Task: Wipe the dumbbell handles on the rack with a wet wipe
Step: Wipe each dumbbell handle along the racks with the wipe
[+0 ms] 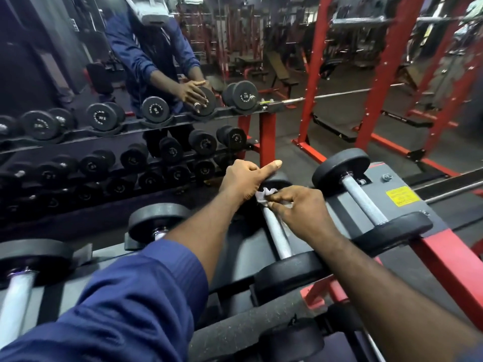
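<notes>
Under your right fingertips (285, 196) the wet wipe (266, 194) is pinched against the far end of the dumbbell handle (278, 237). Your right hand (300, 210) hides most of the wipe, so only a crumpled white corner shows. Just beyond the wipe, your left hand (244, 180) drapes over the dumbbell's far head (279, 178), thumb out, fingers dropped behind it. Only the mirror (156, 61) shows them, lying flat on the plate's face. Your left sleeve (117, 296) covers part of the rack (379, 184).

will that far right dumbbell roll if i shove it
The dumbbell is probably heavy for its size: thick heads, metal handle. Round heads could roll, though the rack seems to cradle them, so it likely stays.
</notes>
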The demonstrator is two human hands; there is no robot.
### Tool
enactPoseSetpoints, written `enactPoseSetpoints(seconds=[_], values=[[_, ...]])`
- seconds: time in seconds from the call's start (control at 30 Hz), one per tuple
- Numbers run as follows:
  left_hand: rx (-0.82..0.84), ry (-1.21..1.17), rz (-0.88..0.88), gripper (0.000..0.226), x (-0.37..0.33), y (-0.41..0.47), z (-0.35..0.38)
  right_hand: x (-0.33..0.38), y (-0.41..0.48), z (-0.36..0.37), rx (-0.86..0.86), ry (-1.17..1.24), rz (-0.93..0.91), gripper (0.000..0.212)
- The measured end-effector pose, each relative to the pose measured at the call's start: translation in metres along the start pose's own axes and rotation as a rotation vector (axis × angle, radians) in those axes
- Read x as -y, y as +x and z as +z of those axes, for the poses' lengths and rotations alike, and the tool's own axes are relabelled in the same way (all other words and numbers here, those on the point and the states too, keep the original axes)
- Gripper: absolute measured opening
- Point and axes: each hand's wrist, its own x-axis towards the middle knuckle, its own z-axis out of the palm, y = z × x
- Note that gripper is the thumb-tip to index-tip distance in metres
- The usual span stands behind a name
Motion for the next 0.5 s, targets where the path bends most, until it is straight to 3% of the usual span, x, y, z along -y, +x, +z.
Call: enactPoseSetpoints(seconds=[0.13,0.23,0.3,0.43,0.5], values=[[-0.197,-0.127,-0.067,0.064,0.024,-0.027,0.003,-0.006,-0.001,-0.004,0.005,0.006,0.123,0.005],[-0.218,0.030,-0.081,0.066,0.051,-0.043,0.003,-0.015,0.000,-0.001,0.107,-0.094,0.119,0.026],[-0.249,0.080,-0.082,0.072,0.058,-0.044,0.005,-0.016,0.001,0.003,0.143,-0.126,0.097,0.028],[-0.257,0.098,-0.079,0.076,0.061,-0.037,0.011,-0.013,0.000,0.000,0.006,0.014,0.049,0.007],[-0.252,0.098,-0.072,0.075,0.061,-0.036,0.011,-0.011,-0.001,-0.002,-0.005,0.035,0.014,0.010]])
